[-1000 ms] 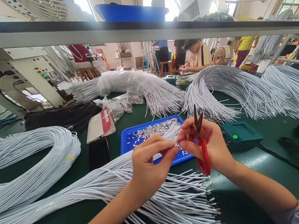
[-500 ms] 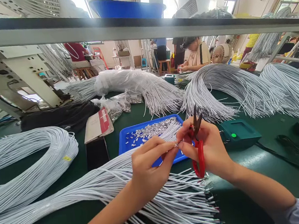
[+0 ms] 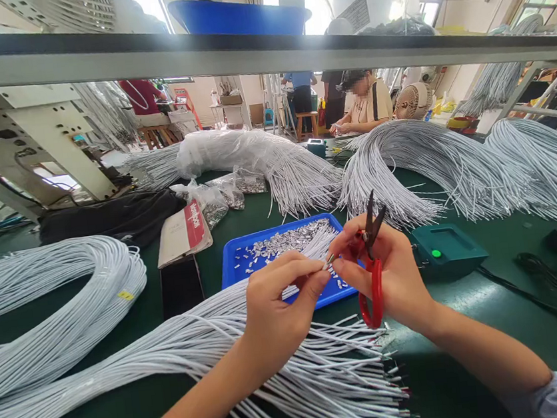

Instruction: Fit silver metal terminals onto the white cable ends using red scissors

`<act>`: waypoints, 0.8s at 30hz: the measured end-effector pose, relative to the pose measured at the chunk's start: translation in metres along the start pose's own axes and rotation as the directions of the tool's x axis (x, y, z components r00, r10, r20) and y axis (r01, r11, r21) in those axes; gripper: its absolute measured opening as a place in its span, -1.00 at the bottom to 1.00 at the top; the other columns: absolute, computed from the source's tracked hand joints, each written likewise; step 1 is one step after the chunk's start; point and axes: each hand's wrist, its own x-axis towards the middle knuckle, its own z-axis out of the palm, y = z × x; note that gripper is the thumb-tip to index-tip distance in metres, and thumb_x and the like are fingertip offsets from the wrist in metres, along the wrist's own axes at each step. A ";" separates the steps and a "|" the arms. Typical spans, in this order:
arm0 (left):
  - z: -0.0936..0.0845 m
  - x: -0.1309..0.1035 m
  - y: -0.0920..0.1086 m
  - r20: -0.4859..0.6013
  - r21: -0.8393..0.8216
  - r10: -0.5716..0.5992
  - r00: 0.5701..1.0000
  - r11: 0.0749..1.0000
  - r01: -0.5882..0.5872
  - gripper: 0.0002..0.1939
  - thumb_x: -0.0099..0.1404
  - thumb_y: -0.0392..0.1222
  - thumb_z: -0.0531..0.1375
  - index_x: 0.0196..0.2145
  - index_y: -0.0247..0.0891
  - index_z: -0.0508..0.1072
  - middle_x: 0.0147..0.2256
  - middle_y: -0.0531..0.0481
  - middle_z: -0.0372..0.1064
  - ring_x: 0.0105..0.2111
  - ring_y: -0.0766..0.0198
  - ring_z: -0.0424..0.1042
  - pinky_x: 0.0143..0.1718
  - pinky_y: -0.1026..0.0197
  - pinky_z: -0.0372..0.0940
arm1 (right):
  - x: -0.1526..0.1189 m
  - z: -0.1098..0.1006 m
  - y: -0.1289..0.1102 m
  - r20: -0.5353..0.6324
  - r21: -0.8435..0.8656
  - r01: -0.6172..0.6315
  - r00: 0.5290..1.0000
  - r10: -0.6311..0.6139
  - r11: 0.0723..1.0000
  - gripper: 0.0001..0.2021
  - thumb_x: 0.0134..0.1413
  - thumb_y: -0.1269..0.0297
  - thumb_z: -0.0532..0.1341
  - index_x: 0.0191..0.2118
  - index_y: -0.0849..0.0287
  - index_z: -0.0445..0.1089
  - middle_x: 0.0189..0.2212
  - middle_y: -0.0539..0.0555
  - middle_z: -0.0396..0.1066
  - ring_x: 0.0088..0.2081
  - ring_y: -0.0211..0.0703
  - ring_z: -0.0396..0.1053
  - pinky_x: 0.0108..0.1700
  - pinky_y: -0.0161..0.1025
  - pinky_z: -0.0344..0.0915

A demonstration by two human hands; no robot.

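Note:
Between the thumb and fingers of my left hand (image 3: 282,306) is the end of a white cable (image 3: 326,265). Facing it, my right hand (image 3: 397,276) has red-handled scissors (image 3: 377,295) hooked in its grip, blades pointing up and slightly apart. The right thumb and forefinger are at the cable's tip, where a small shiny end shows; whether they pinch it is hard to see. Beneath both hands, a blue tray (image 3: 228,263) holds small metal pieces (image 3: 282,241) and more cable ends. A loose bundle of white cables (image 3: 339,390) fans out below my wrists.
A green box with a bright green button (image 3: 436,254) stands to the right, trailing a black cord. A notebook (image 3: 183,233), dark phone (image 3: 181,287) and coiled cables (image 3: 115,274) lie left. More cable bundles (image 3: 403,154) line the back. A shelf beam (image 3: 260,50) crosses above; a person sits beyond.
My hands have drawn slightly apart, so the shiny tip of the cable shows between them. The scissors have tilted a little to the right in my right hand.

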 end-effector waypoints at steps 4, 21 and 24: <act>0.000 -0.001 -0.003 -0.016 -0.013 0.008 1.000 1.000 -0.008 -0.93 0.19 -0.40 0.25 -0.43 -0.32 0.50 -0.55 0.03 0.36 -0.57 0.41 0.31 -0.58 0.38 0.24 | -0.003 0.000 0.000 0.025 0.015 -0.008 1.000 0.007 1.000 -0.80 -0.06 0.41 0.31 -0.32 0.11 0.29 -0.43 -0.06 0.43 -0.46 -0.35 0.28 -0.38 -0.31 0.32; -0.001 -0.006 -0.010 0.065 0.354 0.354 0.933 0.866 -0.354 -0.85 0.19 -0.46 0.25 -0.28 -0.31 0.47 -0.46 0.00 0.42 -0.52 0.40 0.38 -0.54 0.38 0.30 | 0.006 -0.011 -0.004 0.150 -0.064 -0.075 0.985 0.083 0.995 -0.75 -0.24 0.51 0.24 -0.35 0.11 0.28 -0.50 -0.10 0.39 -0.49 -0.34 0.29 -0.42 -0.32 0.27; 0.000 -0.008 -0.009 0.084 0.459 0.417 0.905 0.790 -0.406 -0.84 0.19 -0.46 0.25 -0.26 -0.34 0.46 -0.48 0.02 0.39 -0.53 0.42 0.34 -0.55 0.38 0.26 | 0.007 -0.010 -0.003 0.137 -0.036 -0.082 0.987 0.086 0.996 -0.76 -0.29 0.53 0.23 -0.41 0.12 0.25 -0.54 -0.13 0.34 -0.52 -0.37 0.27 -0.46 -0.37 0.26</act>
